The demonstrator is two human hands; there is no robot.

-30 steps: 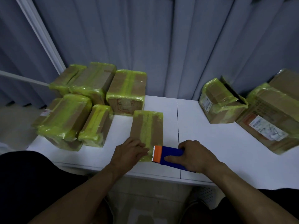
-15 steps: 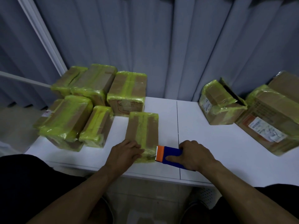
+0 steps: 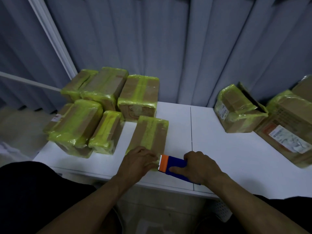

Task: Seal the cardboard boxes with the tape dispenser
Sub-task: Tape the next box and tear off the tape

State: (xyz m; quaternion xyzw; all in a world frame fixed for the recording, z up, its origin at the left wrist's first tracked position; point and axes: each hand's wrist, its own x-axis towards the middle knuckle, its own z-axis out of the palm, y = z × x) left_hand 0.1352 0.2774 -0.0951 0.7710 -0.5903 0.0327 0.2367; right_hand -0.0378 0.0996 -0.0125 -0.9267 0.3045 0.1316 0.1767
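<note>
Left hand (image 3: pixel 138 160) presses on the near end of the box (image 3: pixel 150 132) so it can't slide, I guess. Right hand (image 3: pixel 201 167) grips the tape dispenser (image 3: pixel 173 165), teeth at the box's 5 o'clock corner, probably to cut the tape.

No text is legible.
- White shipping label (image 3: pixel 287 139) on the large cardboard box (image 3: pixel 276 115) at the right end of the table (image 3: pixel 219 149): print blurred.
- Small white label (image 3: pixel 223 113) on the open-flapped box (image 3: pixel 236 98), right of the table's middle: unreadable.
- Red-and-white label (image 3: pixel 56 117) on the low box (image 3: pixel 65 109) at the table's left end: unreadable.
</note>
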